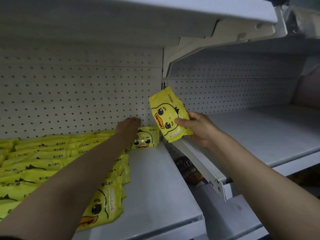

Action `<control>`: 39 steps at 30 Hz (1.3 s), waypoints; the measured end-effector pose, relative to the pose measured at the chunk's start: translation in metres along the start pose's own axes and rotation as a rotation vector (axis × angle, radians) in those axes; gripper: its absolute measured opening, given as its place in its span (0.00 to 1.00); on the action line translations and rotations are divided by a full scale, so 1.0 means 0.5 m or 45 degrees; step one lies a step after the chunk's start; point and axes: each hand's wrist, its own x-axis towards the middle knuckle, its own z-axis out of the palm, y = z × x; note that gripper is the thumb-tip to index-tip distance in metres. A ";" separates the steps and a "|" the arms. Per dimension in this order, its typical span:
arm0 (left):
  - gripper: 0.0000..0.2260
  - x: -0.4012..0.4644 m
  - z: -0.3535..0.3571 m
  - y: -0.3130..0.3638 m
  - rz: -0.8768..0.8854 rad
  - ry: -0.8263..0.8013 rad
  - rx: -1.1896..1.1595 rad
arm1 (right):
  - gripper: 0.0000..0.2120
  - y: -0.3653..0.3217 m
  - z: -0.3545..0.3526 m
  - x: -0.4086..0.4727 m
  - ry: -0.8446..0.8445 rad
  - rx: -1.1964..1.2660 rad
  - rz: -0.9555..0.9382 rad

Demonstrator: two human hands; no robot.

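My right hand (195, 129) grips a yellow wipes pack with a duck face (168, 115), held tilted in the air above the gap between two shelves. My left hand (129, 128) reaches to the back of the left shelf (152, 179) and rests on top of another duck pack (147, 139) standing against the pegboard; its fingers are hidden behind the hand. Several more yellow packs (52, 161) lie in rows on the left part of that shelf, the nearest one (102, 205) face up.
A white pegboard back wall (78, 94) runs behind both shelves. The right shelf (259, 135) is bare, with a metal bracket (204, 167) at its left edge. Dark packaged goods (190, 172) show in the gap below. Another shelf (173, 13) hangs overhead.
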 end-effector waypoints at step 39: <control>0.07 -0.031 0.006 -0.122 -0.199 -0.035 -0.615 | 0.21 0.127 0.192 0.165 0.015 -1.634 -0.345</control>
